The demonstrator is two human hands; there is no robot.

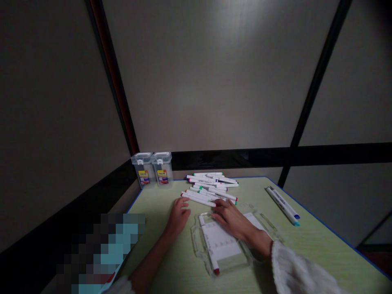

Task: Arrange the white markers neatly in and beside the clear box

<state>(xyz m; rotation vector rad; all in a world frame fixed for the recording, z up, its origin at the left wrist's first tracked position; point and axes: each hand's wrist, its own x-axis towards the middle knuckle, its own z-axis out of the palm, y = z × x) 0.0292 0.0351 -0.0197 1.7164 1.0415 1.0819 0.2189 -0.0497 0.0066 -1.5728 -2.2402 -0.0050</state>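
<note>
"Where's the left hand (179, 215)?"
"At the left end of the pile's (211, 188) nearest marker (198, 199), fingers loosely apart."
"The right hand (230, 218)?"
"Above the open case (234, 264), by that marker's other end; I can't tell if its fingers grip."
"Inside the case?"
"A red-ended marker (210, 247), along the left side, on the tabletop (165, 269)."
</note>
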